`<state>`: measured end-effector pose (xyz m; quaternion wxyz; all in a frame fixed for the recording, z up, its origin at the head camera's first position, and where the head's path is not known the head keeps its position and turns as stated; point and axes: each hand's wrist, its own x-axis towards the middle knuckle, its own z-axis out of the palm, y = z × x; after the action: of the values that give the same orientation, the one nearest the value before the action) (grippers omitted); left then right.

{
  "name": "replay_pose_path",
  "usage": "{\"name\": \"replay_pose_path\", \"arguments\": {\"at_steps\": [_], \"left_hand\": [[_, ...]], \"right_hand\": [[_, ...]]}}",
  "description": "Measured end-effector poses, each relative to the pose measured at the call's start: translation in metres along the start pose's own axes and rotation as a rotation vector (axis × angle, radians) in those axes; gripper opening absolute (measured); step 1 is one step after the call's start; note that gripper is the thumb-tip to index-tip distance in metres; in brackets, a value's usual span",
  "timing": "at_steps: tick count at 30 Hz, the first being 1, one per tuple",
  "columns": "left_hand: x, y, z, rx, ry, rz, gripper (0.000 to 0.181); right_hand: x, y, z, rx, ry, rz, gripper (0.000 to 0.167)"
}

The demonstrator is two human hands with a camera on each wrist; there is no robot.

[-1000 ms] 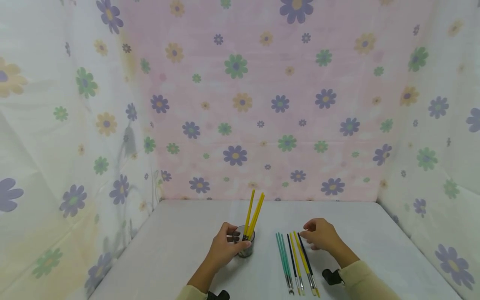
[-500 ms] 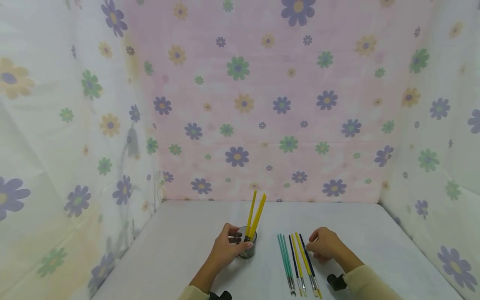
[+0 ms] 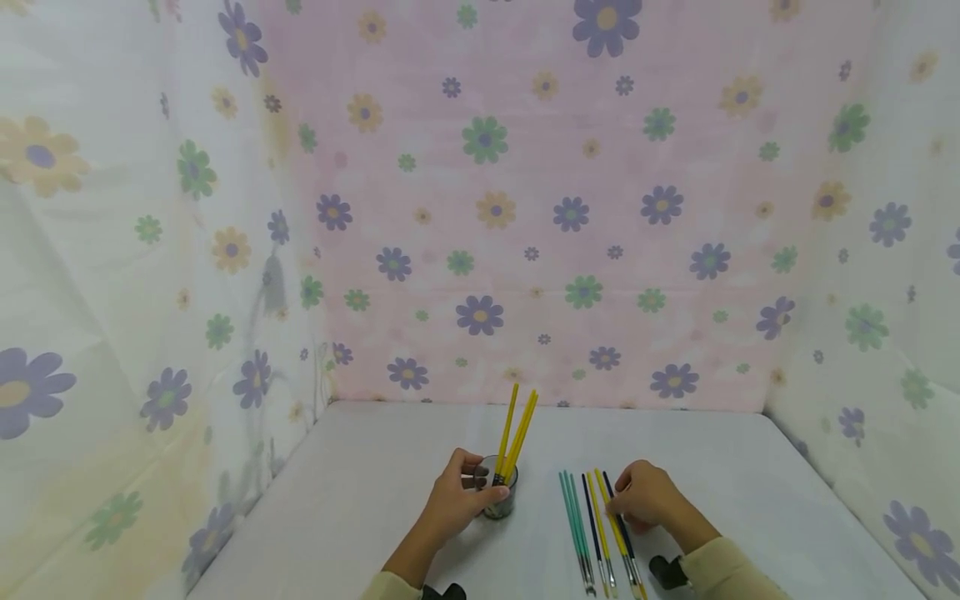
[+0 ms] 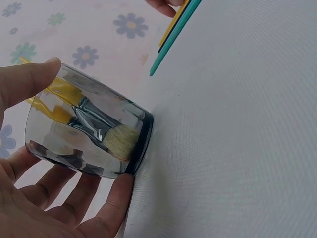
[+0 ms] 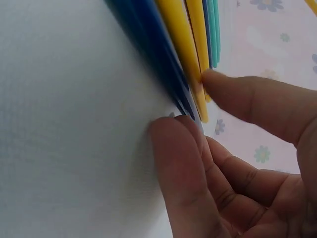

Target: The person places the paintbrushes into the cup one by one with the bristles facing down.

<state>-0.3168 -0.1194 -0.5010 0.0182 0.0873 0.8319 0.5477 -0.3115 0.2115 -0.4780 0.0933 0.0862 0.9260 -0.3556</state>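
My left hand (image 3: 459, 498) grips a clear grey glass (image 4: 89, 124), thumb on one side and fingers round the other. Yellow-handled brushes (image 4: 64, 91) stand in it, bristles down. At the right, my right hand (image 3: 651, 498) reaches over the top ends of a row of brushes on the table. In the right wrist view, the thumb of that hand (image 5: 237, 163) touches a yellow handle (image 5: 181, 37); the index fingertip is beside the end of the outermost dark blue handle (image 5: 153, 54), with a gap between thumb and fingertip.
Teal brushes (image 3: 574, 517) lie at the row's left side, with a thin dark one (image 3: 592, 517) and a yellow one beside them. The white table (image 3: 375, 467) meets a flowered curtain (image 3: 525, 333) at the back and sides.
My right hand has come down and slightly left over the row, its thumb now at a yellow handle. My left hand keeps its hold on the glass. The head view has shifted slightly.
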Motion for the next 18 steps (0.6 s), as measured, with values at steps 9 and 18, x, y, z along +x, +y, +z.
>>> {"name": "replay_pose_path", "arguments": {"at_steps": [9,18], "left_hand": [[-0.0006,0.0019,-0.0004,-0.007,-0.011,0.001,0.071],[-0.0005,0.0002,-0.0005,-0.001,0.000,0.000,0.075]], "right_hand": [[0.0011,-0.0014,0.0055,0.015,0.005,-0.032,0.037],[0.0029,-0.0034,0.0104,0.072,-0.001,-0.014,0.035]]}}
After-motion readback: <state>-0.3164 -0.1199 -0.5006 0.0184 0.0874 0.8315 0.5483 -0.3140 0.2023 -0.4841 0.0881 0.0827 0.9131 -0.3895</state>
